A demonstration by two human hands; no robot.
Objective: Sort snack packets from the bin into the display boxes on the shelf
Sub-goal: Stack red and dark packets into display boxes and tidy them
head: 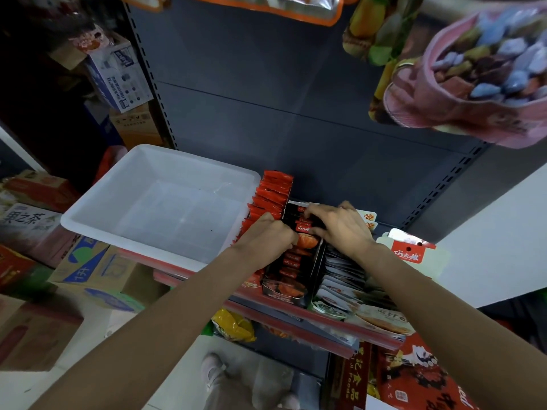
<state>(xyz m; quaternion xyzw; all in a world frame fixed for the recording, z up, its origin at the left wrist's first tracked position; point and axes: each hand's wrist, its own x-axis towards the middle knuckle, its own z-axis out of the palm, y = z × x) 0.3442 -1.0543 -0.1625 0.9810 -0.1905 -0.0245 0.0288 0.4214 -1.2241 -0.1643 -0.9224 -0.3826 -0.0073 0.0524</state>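
A white plastic bin [97, 216] sits on the shelf at the left, and nothing shows inside it. To its right stand three display boxes: one of red packets [273, 187], a black box with dark red-labelled packets [291, 263], and one of white packets [340, 272]. My left hand [268, 235] has its fingers curled at the black box's left edge, against the packets. My right hand [337, 224] pinches dark packets [305, 226] at the back of the black box.
The shelf edge [296, 313] runs red below the boxes. Hanging snack bags [461, 78] crowd the upper right. Cardboard cartons [97, 273] are stacked left of the shelf on the floor. More packets [233, 324] lie on the lower shelf. My shoes [213, 369] show below.
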